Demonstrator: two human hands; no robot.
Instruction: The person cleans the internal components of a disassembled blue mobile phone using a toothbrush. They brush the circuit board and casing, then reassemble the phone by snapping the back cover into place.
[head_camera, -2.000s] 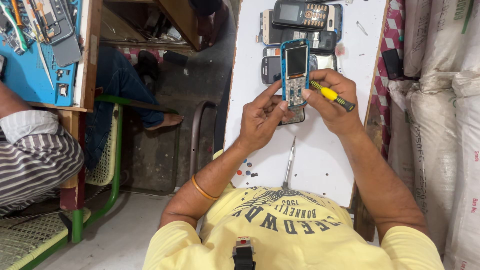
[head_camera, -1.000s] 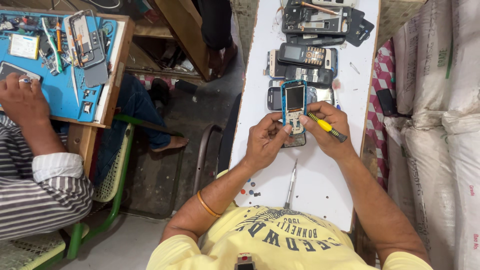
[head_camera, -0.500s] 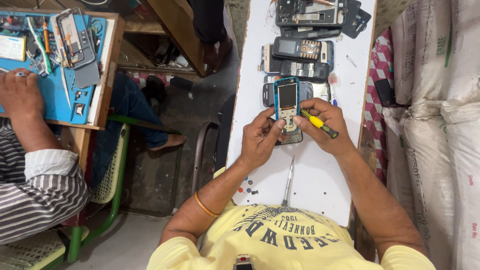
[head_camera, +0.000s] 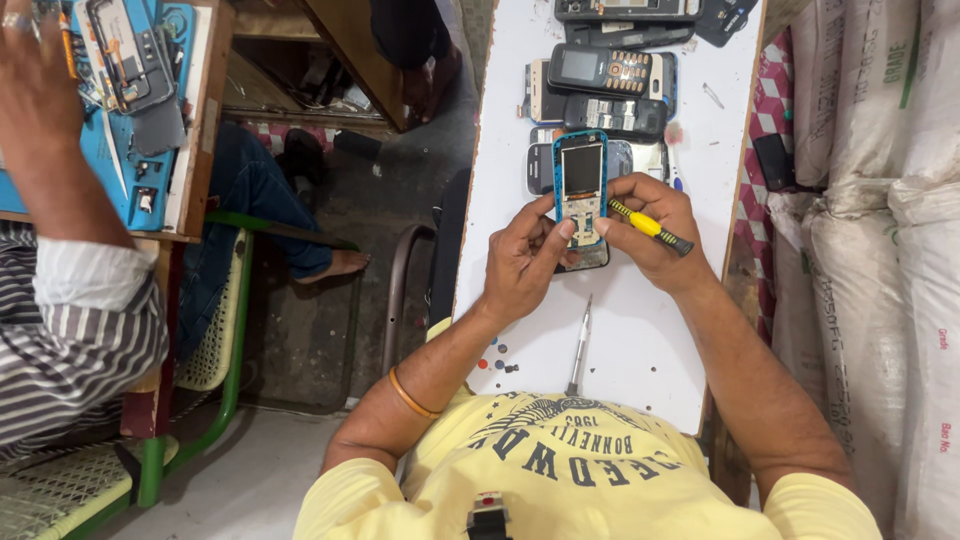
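You are looking down through a wide lens in soft, even daylight with no single strong source showing. The white table (head_camera: 620, 340) is the brightest surface, close to washed out toward its far end, with only faint shadows under your hands. Left of the table the floor (head_camera: 330, 330) falls dim, and the gap under the wooden desk is nearly black. Focus is sharp around the table; straight edges bow toward the frame's borders, and the top left corner is slightly smeared.

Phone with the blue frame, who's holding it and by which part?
Left hand grips the phone at its lower left edge; right hand touches its lower right edge while holding a yellow screwdriver by the handle.
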